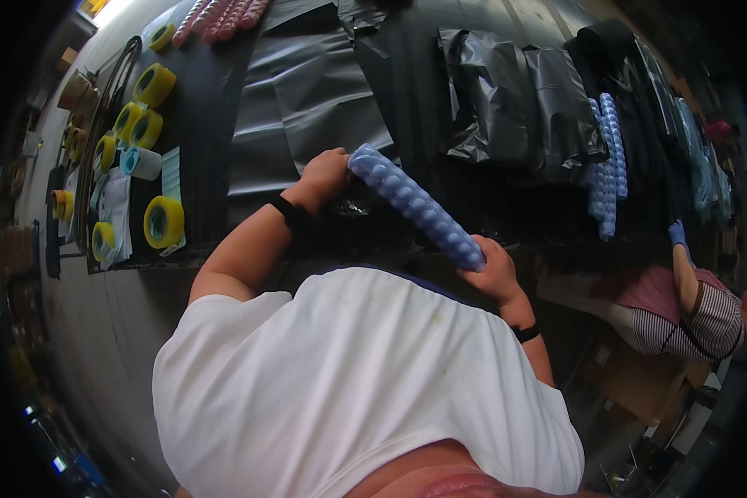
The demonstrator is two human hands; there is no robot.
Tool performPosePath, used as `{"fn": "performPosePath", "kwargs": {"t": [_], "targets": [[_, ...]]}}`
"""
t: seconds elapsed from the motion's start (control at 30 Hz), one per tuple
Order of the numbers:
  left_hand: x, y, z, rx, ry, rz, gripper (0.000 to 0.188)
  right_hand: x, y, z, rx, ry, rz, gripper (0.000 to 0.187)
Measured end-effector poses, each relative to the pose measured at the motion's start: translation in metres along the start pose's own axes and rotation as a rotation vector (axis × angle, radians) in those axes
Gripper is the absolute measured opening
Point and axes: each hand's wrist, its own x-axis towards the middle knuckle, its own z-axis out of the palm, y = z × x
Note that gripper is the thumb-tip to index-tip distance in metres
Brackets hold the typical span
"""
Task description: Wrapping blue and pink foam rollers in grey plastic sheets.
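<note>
A long lavender-blue tube (419, 203) covered in round bumps slants across in front of me, from upper left to lower right. My right hand (494, 270) is wrapped round its lower right end. My left hand (327, 176) is closed beside the tube's upper left end; its fingertips are hidden, so what it grips does not show. Under and beyond the left hand, a flat black plastic bag (303, 108) lies on the dark table (415, 91). A shiny crumpled bit of plastic (353, 207) shows just below the tube's upper end.
Several yellow tape rolls (164, 222) and a pale blue roll (141, 163) stand at the left. Pink bumpy tubes (220, 18) lie at the far side. On the right are filled black bags (485, 104) and more blue bumpy tubes (607, 166). Another person (681, 307) works at the right.
</note>
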Motion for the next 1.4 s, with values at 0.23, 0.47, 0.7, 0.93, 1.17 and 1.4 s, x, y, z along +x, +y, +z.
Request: {"fn": "performPosePath", "kwargs": {"t": [0.23,0.47,0.7,0.93,1.17,1.4], "targets": [[0.012,-0.002,0.0,-0.258,0.12,-0.085,0.018,0.0,-0.007,-0.013,-0.116,-0.045,0.038,0.055],[0.01,0.041,0.001,0.171,0.436,0.497,0.021,0.001,0.009,-0.006,0.488,-0.341,0.361,0.056],[-0.016,0.042,0.019,0.115,0.656,0.027,0.085,0.001,0.006,0.01,0.882,-0.4,0.533,0.062],[0.003,0.027,0.034,-0.484,0.431,-0.259,0.099,0.008,-0.007,0.007,0.945,-0.439,0.577,0.06],[-0.004,0.04,0.037,0.057,0.154,-0.178,0.078,0.014,-0.022,0.006,0.999,-0.491,0.563,0.055],[-0.022,0.041,0.042,-0.082,0.37,-0.214,0.09,0.008,-0.013,0.013,1.04,-0.443,0.598,0.054]]}}
